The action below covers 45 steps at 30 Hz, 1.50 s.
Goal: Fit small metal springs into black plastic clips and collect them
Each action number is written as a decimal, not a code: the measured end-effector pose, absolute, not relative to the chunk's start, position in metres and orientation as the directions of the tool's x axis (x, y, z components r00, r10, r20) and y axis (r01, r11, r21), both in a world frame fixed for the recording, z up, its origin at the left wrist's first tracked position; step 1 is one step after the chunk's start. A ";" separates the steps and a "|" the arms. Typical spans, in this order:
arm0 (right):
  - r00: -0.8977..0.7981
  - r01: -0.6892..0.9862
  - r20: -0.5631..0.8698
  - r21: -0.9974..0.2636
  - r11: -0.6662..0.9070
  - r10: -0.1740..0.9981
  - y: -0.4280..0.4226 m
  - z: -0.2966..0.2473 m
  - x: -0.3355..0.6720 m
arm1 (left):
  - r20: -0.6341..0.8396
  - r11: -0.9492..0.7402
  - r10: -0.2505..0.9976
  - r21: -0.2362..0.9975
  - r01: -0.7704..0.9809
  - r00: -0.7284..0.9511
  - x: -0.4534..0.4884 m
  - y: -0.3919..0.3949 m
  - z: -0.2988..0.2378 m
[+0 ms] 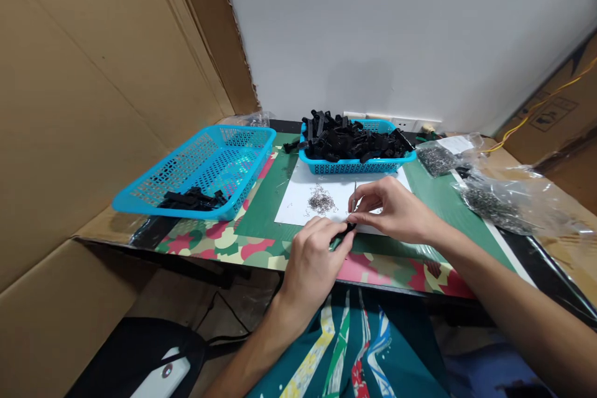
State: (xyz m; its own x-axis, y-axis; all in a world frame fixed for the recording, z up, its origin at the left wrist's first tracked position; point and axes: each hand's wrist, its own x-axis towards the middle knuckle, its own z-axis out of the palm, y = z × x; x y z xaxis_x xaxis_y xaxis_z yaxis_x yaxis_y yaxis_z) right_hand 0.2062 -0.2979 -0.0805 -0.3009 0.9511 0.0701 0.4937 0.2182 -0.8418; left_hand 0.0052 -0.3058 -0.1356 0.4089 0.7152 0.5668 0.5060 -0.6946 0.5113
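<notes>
My left hand (pixel 318 250) is closed on a small black plastic part (pixel 346 233), held low over the front of the table. Right beside it, my right hand (pixel 390 208) pinches a thin metal tool (pixel 354 194), its upper end sticking up past the fingers. The fingertips of both hands meet at the black part, so the tool's lower end is hidden. A pile of tiny metal wire pieces (pixel 321 200), probably springs, lies on a white sheet (pixel 293 199) just left of my right hand.
Behind the sheet, a blue basket (pixel 359 166) is heaped with black plastic parts (pixel 345 137). Another blue basket (pixel 233 193) at left holds several black parts (pixel 193 199). Clear bags of metal pieces (pixel 497 205) lie at right. Cardboard (pixel 107 43) walls the left side.
</notes>
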 end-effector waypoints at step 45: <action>-0.380 0.873 0.325 -0.184 0.452 0.866 -0.273 -0.117 0.209 | 0.505 -0.522 0.852 0.840 0.147 0.138 0.001 -0.131 -0.022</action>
State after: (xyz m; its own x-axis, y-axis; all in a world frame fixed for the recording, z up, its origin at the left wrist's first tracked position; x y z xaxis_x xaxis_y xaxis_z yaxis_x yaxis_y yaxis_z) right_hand 0.2091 -0.2732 -0.1175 -0.3799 0.8661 0.3250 0.8729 0.4519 -0.1841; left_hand 0.0007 -0.1310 -0.0221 0.1385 0.8517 0.5054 0.1466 -0.5223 0.8400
